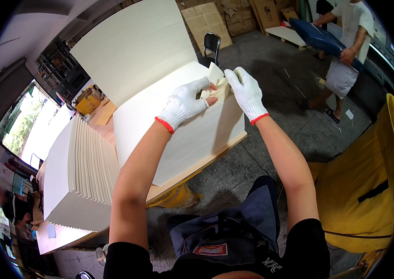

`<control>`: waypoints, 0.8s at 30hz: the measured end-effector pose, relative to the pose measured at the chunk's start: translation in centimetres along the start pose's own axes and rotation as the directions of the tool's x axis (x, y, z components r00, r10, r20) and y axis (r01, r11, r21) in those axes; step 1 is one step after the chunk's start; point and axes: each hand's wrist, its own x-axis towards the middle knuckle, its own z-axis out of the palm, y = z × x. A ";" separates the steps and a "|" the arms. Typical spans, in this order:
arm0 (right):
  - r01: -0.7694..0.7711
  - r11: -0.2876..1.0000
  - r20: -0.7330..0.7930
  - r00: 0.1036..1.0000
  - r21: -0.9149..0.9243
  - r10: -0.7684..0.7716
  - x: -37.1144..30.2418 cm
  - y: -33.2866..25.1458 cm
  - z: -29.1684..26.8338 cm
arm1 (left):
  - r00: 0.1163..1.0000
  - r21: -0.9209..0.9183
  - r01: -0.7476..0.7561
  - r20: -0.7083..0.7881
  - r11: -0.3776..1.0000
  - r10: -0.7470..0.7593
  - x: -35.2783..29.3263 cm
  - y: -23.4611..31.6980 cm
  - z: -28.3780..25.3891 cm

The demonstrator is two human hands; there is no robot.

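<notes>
A tall stack of large cream-white paper sheets (190, 144) stands on a wooden table in front of me. At its near right corner, several sheets are bent up into a curl (221, 89). My left hand (186, 103), in a white knit glove with bare thumb and finger tips, grips the curled sheets from the left. The gloved right hand (245, 90) is closed at the same corner, fingers bent against the sheet edges; its fingertips are partly hidden. Behind, a wide upper section of sheets (134, 46) stands raised, leaning back from the stack.
Left of the stack lies a pile of paper in stepped layers (85, 172). A yellow box (87, 101) sits farther back on the table. At right, a person (346, 51) carries a dark blue flat bundle (320, 41). A yellow fabric cart (360, 186) stands near my right; a black chair (212, 44) is beyond the stack.
</notes>
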 end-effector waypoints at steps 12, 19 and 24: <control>0.004 0.999 -0.017 1.000 0.035 -0.003 0.0 0.0 0.2 | 0.988 -0.015 -0.137 -0.069 0.990 0.136 0.2 -0.8 0.3; 0.013 1.000 -0.026 1.000 0.027 -0.012 0.0 0.1 0.2 | 1.000 0.004 0.009 0.000 1.000 -0.009 -0.4 0.9 -0.2; -0.011 1.000 0.005 1.000 0.028 0.011 -0.1 -0.2 0.0 | 1.000 -0.052 -0.007 -0.017 0.999 0.006 -0.5 0.8 -0.1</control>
